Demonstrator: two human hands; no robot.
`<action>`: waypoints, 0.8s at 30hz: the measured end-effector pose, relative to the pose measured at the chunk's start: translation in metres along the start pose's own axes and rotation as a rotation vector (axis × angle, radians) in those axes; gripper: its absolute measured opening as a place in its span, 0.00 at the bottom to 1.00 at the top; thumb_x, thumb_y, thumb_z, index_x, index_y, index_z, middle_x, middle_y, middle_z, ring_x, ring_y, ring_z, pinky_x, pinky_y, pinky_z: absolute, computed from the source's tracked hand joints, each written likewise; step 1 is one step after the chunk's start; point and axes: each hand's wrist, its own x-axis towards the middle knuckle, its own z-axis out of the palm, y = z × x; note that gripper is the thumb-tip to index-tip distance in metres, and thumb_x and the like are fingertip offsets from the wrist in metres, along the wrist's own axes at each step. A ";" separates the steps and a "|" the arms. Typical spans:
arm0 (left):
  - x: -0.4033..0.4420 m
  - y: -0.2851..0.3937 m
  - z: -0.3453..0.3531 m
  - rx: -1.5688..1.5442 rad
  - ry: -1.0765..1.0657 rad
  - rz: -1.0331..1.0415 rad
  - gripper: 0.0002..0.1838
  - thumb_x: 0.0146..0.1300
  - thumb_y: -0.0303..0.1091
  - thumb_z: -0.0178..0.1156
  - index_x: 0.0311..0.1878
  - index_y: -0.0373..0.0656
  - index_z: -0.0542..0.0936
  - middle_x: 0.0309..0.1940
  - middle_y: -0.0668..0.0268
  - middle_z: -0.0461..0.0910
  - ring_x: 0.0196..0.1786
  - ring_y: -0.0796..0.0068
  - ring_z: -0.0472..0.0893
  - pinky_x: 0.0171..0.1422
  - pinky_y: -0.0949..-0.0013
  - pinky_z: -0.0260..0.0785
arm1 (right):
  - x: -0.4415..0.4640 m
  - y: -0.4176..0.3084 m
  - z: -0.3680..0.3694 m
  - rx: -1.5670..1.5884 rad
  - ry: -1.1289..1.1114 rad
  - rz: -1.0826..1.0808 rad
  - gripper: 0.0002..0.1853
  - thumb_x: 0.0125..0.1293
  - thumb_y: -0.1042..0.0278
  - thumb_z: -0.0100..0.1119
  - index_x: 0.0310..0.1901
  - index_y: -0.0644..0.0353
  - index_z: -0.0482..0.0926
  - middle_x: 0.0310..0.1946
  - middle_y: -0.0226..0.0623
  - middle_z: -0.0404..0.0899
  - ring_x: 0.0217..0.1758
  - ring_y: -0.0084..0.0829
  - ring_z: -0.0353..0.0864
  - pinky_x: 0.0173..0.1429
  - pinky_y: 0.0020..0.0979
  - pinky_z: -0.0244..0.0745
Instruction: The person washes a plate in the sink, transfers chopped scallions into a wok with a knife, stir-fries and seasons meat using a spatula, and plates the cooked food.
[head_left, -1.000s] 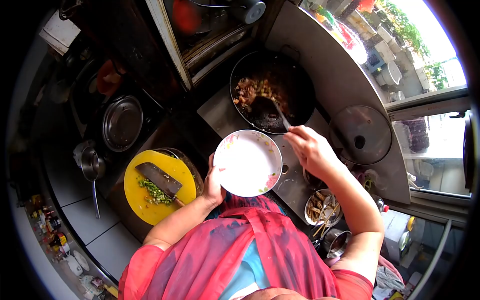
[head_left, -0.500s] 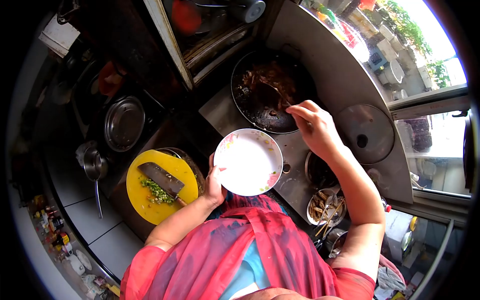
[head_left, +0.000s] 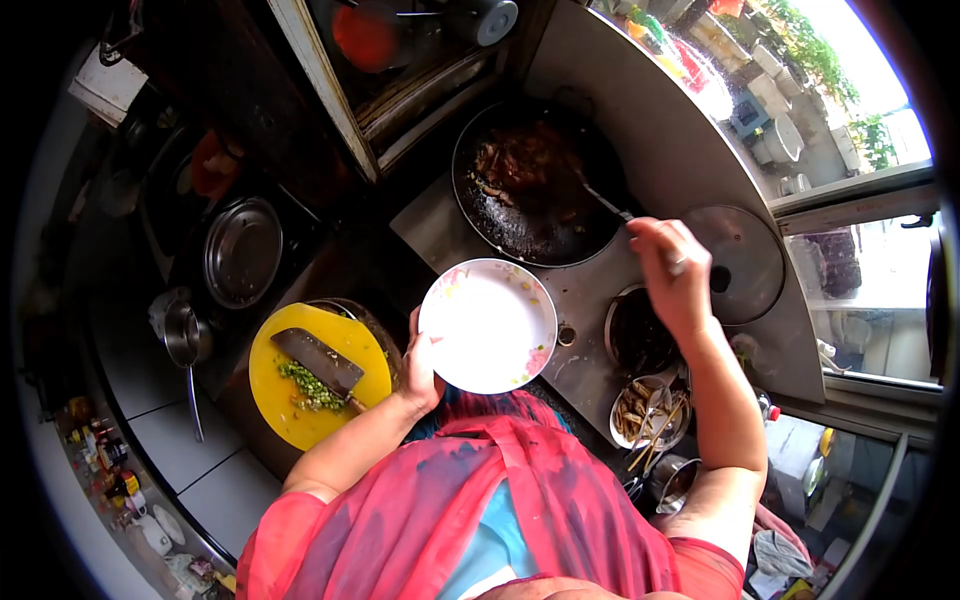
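Note:
My left hand (head_left: 422,365) grips the rim of a white plate (head_left: 487,325) with a pink floral edge and holds it close to the near side of the wok. No food shows on the plate. My right hand (head_left: 676,272) is closed round the handle of a metal spatula (head_left: 606,203) that slants down into the black wok (head_left: 540,243). Its head is hard to make out against the dark interior. Reddish-brown cooked food (head_left: 525,165) lies toward the far left part of the wok.
Left of me, a yellow cutting board (head_left: 285,405) carries a cleaver (head_left: 320,362) and chopped greens (head_left: 313,388). On the right are a glass lid (head_left: 745,255), a dark pan (head_left: 640,330) and a bowl of food with chopsticks (head_left: 648,415). A metal saucepan (head_left: 186,335) stands far left.
My right hand has moved right, away from the wok's middle, drawing the spatula toward the wok's right side. Food has shifted toward the far left. The plate stays about where it was.

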 end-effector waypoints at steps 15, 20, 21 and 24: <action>-0.001 -0.001 0.001 0.007 0.035 0.013 0.29 0.60 0.29 0.43 0.67 0.50 0.63 0.62 0.58 0.70 0.65 0.63 0.71 0.69 0.60 0.66 | 0.012 0.062 0.059 0.727 0.179 0.329 0.09 0.72 0.74 0.55 0.48 0.66 0.82 0.39 0.34 0.82 0.42 0.27 0.83 0.52 0.25 0.77; -0.001 -0.003 -0.002 -0.024 0.036 0.000 0.29 0.61 0.29 0.42 0.68 0.50 0.63 0.62 0.58 0.70 0.65 0.63 0.71 0.69 0.60 0.66 | 0.003 0.004 0.037 0.351 0.062 0.097 0.08 0.71 0.78 0.54 0.47 0.66 0.82 0.37 0.38 0.81 0.40 0.25 0.84 0.45 0.23 0.76; -0.001 -0.003 -0.002 -0.028 0.035 -0.001 0.29 0.61 0.29 0.41 0.68 0.50 0.63 0.63 0.58 0.70 0.65 0.63 0.71 0.69 0.60 0.66 | -0.001 0.001 0.038 0.402 0.074 0.123 0.08 0.71 0.78 0.54 0.47 0.66 0.82 0.38 0.38 0.81 0.40 0.25 0.84 0.45 0.23 0.76; -0.001 -0.003 -0.002 -0.018 0.014 0.017 0.28 0.61 0.29 0.41 0.68 0.50 0.63 0.63 0.58 0.70 0.65 0.63 0.71 0.70 0.60 0.66 | -0.015 0.006 0.046 0.393 0.038 0.144 0.08 0.70 0.79 0.55 0.46 0.66 0.82 0.37 0.38 0.81 0.40 0.26 0.84 0.46 0.24 0.76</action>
